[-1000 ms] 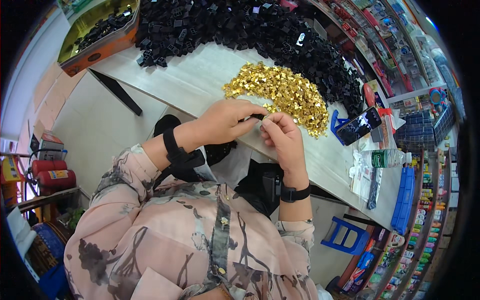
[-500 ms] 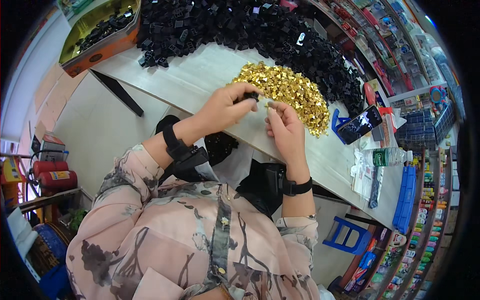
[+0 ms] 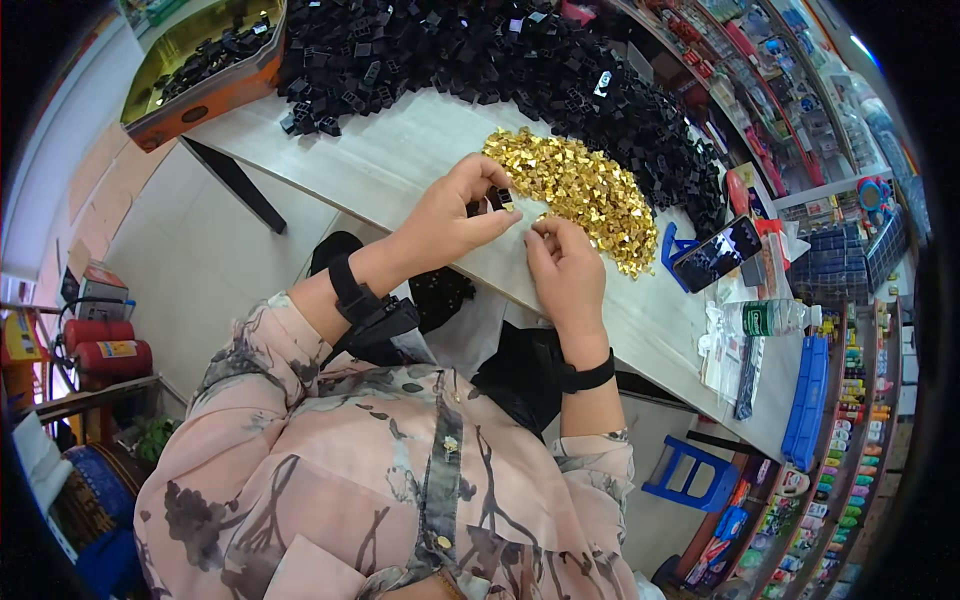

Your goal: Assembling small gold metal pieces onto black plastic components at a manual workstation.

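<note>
Pale counter [image 3: 400, 160] is carrying big black [image 3: 500, 50] and gold heaps [image 3: 585, 185]; left hand [image 3: 450, 215] is pinching one black piece [image 3: 497, 199], right hand [image 3: 565, 270] curled empty beside—most parts lying unhandled.

From up here I see my left hand [image 3: 450, 215] pinching a small black plastic piece [image 3: 497, 200] with a gold bit on it between thumb and fingers, just over the near edge of the pale worktable [image 3: 400, 150]. My right hand [image 3: 565, 275] rests on the table beside it, fingertips curled at the edge of the heap of gold metal clips [image 3: 585, 190]. Behind that lies a big pile of black plastic housings [image 3: 480, 60]. An orange tray [image 3: 210, 85] holds more black parts at the far left. A phone [image 3: 717, 253] leans in a blue stand to my right, near a plastic bottle [image 3: 765, 318]
</note>
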{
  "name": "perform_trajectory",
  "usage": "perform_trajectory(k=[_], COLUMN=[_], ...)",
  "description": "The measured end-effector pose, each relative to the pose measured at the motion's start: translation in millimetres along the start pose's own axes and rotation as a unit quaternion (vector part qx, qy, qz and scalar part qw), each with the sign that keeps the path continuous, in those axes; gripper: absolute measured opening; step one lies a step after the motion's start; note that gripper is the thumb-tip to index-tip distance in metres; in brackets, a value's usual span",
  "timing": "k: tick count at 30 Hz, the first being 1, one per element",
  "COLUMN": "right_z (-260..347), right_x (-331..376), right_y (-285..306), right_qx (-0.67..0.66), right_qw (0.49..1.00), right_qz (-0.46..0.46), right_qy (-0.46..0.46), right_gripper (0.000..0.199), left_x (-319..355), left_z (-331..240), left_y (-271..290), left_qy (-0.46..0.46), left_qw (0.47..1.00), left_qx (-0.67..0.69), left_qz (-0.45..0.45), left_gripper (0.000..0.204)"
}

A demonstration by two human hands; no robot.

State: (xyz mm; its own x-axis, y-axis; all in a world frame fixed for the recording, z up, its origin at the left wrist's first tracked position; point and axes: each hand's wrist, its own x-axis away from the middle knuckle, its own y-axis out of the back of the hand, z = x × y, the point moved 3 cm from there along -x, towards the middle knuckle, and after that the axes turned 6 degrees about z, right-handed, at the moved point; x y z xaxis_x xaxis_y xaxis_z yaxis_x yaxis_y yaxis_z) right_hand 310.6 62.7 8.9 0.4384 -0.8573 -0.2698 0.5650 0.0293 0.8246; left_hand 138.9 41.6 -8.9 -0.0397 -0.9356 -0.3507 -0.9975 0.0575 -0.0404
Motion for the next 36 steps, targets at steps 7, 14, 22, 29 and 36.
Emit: perform_trajectory(k=[7,14,22,29,36], right_z=[-2.9,-3.8,-7.6,5.9,4.9], right_x=[11.3,12.3,11.8,7.4,9.9], right_y=[9.9,11.5,10.7,5.6,5.9], right_qx=[-0.039,-0.015,-0.304,-0.506,-0.536], right_qw=[0.999,0.999,0.949,0.856,0.827], right_qz=[-0.021,-0.032,0.01,0.06,0.103], right_qy=[0.004,-0.032,-0.087,-0.091,-0.134], right_gripper=[0.013,0.01,0.011,0.011,0.016], left_x=[0.1,0.8,3.7,1.7,3.8], left_z=[-11.3,-11.8,-10.3,-13.9,-18.8], left_y=[1.1,-2.5,-8.6,-11.2,-9.3], left_qy=[0.068,0.109,0.093,-0.026,-0.009], left_qw=[0.994,0.986,0.99,0.977,0.97], left_qx=[-0.011,0.067,-0.007,-0.161,-0.195], left_qz=[0.08,0.109,0.106,0.136,0.146], left_gripper=[0.029,0.025,0.021,0.022,0.023])
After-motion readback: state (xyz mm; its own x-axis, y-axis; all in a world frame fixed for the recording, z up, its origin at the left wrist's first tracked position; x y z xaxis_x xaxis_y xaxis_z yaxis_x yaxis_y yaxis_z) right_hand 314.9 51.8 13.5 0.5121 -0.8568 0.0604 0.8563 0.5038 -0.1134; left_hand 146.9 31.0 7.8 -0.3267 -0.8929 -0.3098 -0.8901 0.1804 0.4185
